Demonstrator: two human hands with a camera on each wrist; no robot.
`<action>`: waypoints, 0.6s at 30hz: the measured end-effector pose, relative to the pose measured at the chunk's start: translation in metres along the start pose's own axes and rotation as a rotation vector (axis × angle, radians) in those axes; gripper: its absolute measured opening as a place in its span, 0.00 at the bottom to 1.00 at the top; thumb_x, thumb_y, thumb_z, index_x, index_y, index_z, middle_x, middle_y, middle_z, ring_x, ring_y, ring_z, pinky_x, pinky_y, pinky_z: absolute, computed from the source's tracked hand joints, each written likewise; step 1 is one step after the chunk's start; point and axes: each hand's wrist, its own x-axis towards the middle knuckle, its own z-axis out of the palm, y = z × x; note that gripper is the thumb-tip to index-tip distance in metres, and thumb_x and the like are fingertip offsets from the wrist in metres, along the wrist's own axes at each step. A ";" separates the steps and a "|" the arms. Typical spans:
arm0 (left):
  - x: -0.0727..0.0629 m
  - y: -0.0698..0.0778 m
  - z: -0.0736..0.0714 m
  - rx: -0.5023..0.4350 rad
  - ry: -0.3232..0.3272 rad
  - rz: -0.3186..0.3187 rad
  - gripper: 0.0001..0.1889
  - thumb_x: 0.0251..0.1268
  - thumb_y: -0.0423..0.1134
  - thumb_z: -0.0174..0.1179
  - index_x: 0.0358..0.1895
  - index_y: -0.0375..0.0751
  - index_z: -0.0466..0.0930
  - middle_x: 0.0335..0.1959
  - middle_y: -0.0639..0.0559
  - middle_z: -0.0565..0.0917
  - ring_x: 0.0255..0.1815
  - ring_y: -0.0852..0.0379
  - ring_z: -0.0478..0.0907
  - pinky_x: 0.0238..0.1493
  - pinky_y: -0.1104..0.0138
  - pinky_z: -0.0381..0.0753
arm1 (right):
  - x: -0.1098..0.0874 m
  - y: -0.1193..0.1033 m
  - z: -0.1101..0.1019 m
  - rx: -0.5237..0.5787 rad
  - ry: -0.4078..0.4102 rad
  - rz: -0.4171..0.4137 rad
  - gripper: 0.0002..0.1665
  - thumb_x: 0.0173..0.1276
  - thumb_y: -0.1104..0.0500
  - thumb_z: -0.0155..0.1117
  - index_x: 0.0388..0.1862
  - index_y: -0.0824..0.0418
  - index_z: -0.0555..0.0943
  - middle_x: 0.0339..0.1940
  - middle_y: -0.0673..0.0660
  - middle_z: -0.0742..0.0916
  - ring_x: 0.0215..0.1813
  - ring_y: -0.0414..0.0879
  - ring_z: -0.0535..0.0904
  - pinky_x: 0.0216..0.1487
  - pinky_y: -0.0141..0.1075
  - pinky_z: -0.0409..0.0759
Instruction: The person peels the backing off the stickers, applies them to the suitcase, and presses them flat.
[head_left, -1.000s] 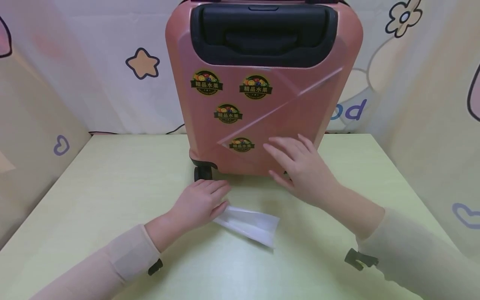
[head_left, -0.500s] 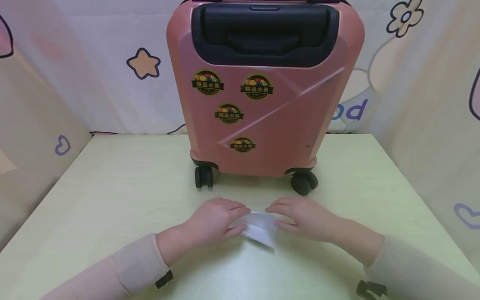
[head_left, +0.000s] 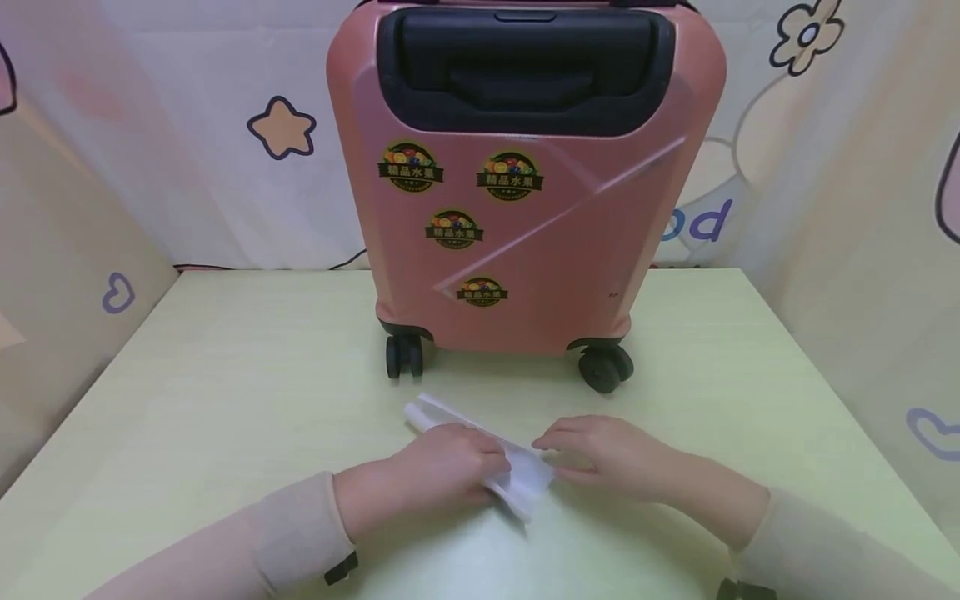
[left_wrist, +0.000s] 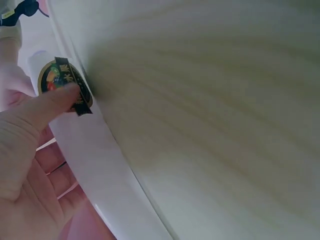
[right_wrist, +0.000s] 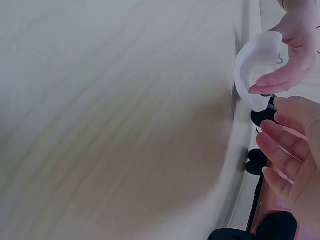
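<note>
My left hand point(head_left: 446, 462) grips a white sticker sheet point(head_left: 532, 473) low over the table, and the sheet bends into a curl. In the left wrist view the thumb presses on a round dark fruit sticker point(left_wrist: 61, 69) on the sheet's face. My right hand point(head_left: 611, 454) is beside the sheet's right end, its fingers loosely bent. In the right wrist view the fingers point(right_wrist: 282, 157) are spread, with nothing between them and a gap to the sheet. Behind both hands stands a pink suitcase point(head_left: 555, 258) bearing several fruit stickers point(head_left: 510, 177).
The suitcase rests upright on black wheels point(head_left: 600, 368) toward the back of the pale table point(head_left: 247, 375). Its black handle recess point(head_left: 525, 71) is at the top. A patterned curtain point(head_left: 187, 150) hangs behind and along both sides.
My right hand has come down from the suitcase front to the sheet's right end. The left hand has slid right along the sheet, which now curls and shows on both sides of it.
</note>
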 end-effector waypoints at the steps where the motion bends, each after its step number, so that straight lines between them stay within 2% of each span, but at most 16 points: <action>1: 0.000 0.000 0.000 0.008 -0.004 -0.001 0.11 0.55 0.45 0.66 0.41 0.50 0.82 0.42 0.60 0.83 0.47 0.62 0.78 0.50 0.69 0.74 | 0.000 -0.001 0.000 0.003 0.000 0.001 0.17 0.61 0.58 0.66 0.49 0.60 0.81 0.43 0.48 0.83 0.45 0.41 0.79 0.47 0.35 0.76; 6: 0.000 0.000 -0.001 0.019 0.019 -0.030 0.05 0.55 0.40 0.66 0.34 0.51 0.83 0.35 0.61 0.83 0.37 0.63 0.79 0.40 0.69 0.76 | 0.000 -0.003 -0.001 0.012 0.001 0.012 0.18 0.61 0.59 0.66 0.50 0.60 0.80 0.44 0.48 0.83 0.46 0.41 0.79 0.47 0.36 0.76; 10: 0.000 -0.001 -0.005 -0.058 0.081 -0.102 0.02 0.56 0.40 0.66 0.32 0.50 0.82 0.31 0.61 0.83 0.32 0.64 0.78 0.33 0.70 0.76 | 0.001 -0.004 -0.006 0.011 0.064 0.033 0.17 0.61 0.58 0.66 0.50 0.59 0.81 0.44 0.49 0.83 0.46 0.42 0.79 0.47 0.37 0.76; 14: 0.002 -0.005 -0.014 -0.254 0.146 -0.211 0.03 0.59 0.41 0.63 0.32 0.48 0.81 0.30 0.60 0.82 0.29 0.64 0.76 0.31 0.70 0.75 | 0.001 -0.006 -0.018 0.018 0.229 0.065 0.16 0.59 0.60 0.67 0.47 0.59 0.82 0.42 0.48 0.84 0.44 0.41 0.79 0.45 0.38 0.77; 18: 0.004 -0.009 -0.024 -0.577 0.200 -0.350 0.03 0.61 0.39 0.62 0.31 0.44 0.81 0.26 0.58 0.80 0.20 0.65 0.68 0.23 0.71 0.69 | 0.002 -0.006 -0.026 0.044 0.410 0.075 0.19 0.56 0.64 0.68 0.48 0.61 0.81 0.40 0.48 0.85 0.42 0.41 0.79 0.42 0.39 0.78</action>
